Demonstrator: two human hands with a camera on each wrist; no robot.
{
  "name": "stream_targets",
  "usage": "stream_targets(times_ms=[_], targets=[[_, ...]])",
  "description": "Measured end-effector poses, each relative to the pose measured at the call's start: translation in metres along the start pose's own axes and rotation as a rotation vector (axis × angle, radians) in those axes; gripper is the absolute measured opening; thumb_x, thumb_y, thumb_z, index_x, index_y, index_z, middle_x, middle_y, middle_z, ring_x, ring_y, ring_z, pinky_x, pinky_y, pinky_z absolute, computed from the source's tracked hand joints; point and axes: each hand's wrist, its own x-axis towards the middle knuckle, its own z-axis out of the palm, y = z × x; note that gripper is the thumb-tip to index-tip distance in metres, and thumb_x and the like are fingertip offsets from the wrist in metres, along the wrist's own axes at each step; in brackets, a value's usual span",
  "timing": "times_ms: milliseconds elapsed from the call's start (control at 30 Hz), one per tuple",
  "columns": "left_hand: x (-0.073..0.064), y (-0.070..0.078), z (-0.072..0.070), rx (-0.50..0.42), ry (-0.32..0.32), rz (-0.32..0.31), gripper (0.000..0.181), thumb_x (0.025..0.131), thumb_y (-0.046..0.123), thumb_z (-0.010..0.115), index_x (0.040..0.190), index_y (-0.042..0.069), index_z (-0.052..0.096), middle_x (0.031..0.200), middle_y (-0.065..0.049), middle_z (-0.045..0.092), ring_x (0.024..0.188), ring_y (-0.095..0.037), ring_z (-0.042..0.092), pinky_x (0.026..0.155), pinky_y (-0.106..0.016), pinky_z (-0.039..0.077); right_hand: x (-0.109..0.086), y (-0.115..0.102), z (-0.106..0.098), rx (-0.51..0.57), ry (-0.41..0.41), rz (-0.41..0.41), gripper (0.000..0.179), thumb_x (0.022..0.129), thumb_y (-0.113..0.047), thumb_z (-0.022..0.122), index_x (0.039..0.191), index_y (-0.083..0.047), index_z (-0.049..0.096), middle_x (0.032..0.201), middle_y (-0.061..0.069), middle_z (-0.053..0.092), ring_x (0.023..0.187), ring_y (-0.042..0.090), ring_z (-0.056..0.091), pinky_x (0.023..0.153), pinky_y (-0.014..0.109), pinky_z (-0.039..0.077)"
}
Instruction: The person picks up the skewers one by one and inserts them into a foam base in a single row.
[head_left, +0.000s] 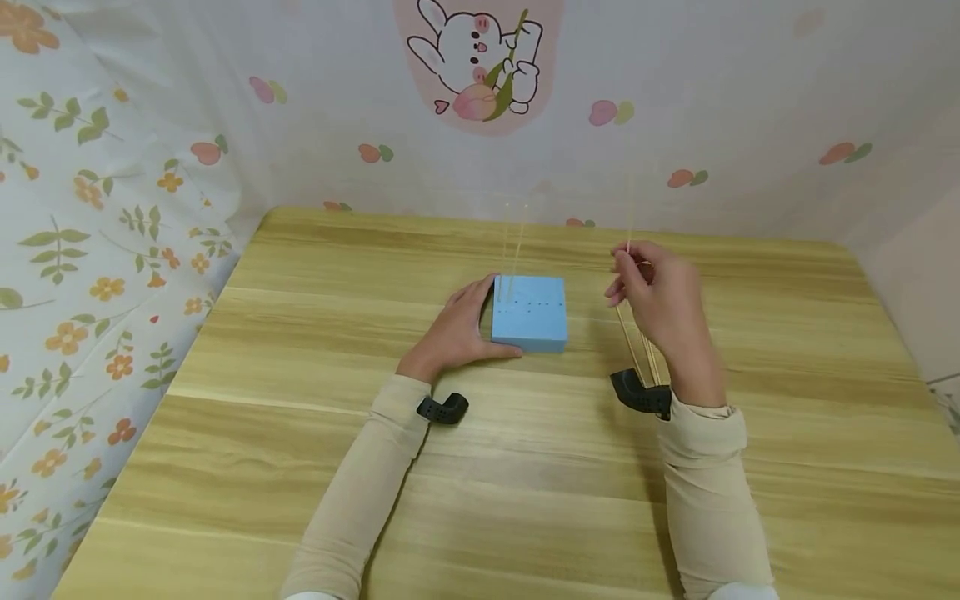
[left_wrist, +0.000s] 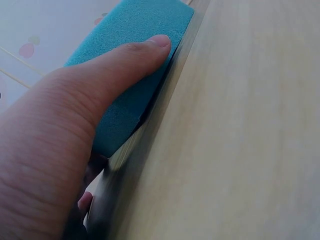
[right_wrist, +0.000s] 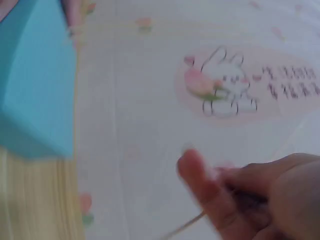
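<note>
A light blue foam block (head_left: 531, 324) lies on the table, with small dark holes across its top. Two thin wooden sticks (head_left: 517, 250) stand upright near its left edge. My left hand (head_left: 459, 331) grips the block from the left; in the left wrist view its thumb (left_wrist: 145, 49) lies along the front face. Right of the block, raised above the table, my right hand (head_left: 660, 292) pinches a thin stick (head_left: 628, 212) that points upward. More thin sticks (head_left: 632, 343) show below that hand, partly hidden by it. In the right wrist view the right fingers are blurred.
The wood-grain table (head_left: 525, 500) ends at a white printed cloth (head_left: 315, 125) behind it, and a floral cloth (head_left: 97, 275) hangs on the left. A black curved piece sits at each wrist, the left one (head_left: 443, 409) and the right one (head_left: 641, 393).
</note>
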Motion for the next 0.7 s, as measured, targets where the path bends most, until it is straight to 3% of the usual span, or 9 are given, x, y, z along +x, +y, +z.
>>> stream_targets(times_ms=[133, 233, 400, 567, 700], targets=[[0.001, 0.000, -0.001, -0.002, 0.008, 0.008, 0.128, 0.070, 0.056, 0.091, 0.165, 0.009, 0.019, 0.161, -0.008, 0.042, 0.153, -0.030, 0.027, 0.128, -0.044, 0.014, 0.011, -0.014, 0.022, 0.129, 0.049, -0.191, 0.026, 0.107, -0.007, 0.055, 0.114, 0.013, 0.071, 0.104, 0.021, 0.073, 0.068, -0.002, 0.067, 0.064, 0.015, 0.057], [0.002, -0.001, 0.000, -0.010, 0.010, 0.011, 0.128, 0.070, 0.057, 0.092, 0.165, 0.009, 0.020, 0.160, -0.007, 0.044, 0.152, -0.030, 0.028, 0.127, -0.045, 0.017, 0.016, -0.020, 0.038, 0.191, 0.059, -0.263, 0.024, 0.106, -0.006, 0.058, 0.109, 0.013, 0.073, 0.111, 0.021, 0.073, 0.070, 0.002, 0.068, 0.064, 0.017, 0.057], [0.002, -0.002, 0.003, -0.017, 0.007, 0.006, 0.129, 0.070, 0.058, 0.091, 0.166, 0.010, 0.019, 0.160, -0.005, 0.043, 0.153, -0.029, 0.027, 0.126, -0.046, 0.021, 0.019, -0.021, 0.054, 0.177, 0.069, -0.293, 0.020, 0.103, -0.002, 0.062, 0.111, 0.010, 0.075, 0.107, 0.019, 0.070, 0.077, 0.010, 0.068, 0.068, 0.015, 0.057], [0.001, -0.002, 0.001, -0.028, 0.014, -0.001, 0.128, 0.070, 0.057, 0.092, 0.166, 0.011, 0.020, 0.161, -0.004, 0.041, 0.153, -0.029, 0.026, 0.126, -0.046, 0.022, 0.021, -0.019, 0.061, 0.110, 0.093, -0.301, 0.021, 0.101, -0.003, 0.066, 0.116, 0.007, 0.076, 0.102, 0.018, 0.077, 0.076, 0.026, 0.074, 0.072, 0.011, 0.055], [0.001, -0.004, 0.000, -0.015, 0.018, 0.003, 0.128, 0.070, 0.058, 0.091, 0.165, 0.010, 0.020, 0.163, -0.004, 0.039, 0.153, -0.027, 0.026, 0.127, -0.042, 0.019, 0.022, -0.018, 0.064, 0.021, 0.063, -0.297, 0.021, 0.101, -0.007, 0.067, 0.115, 0.004, 0.077, 0.097, 0.017, 0.078, 0.080, 0.027, 0.076, 0.075, 0.024, 0.061]])
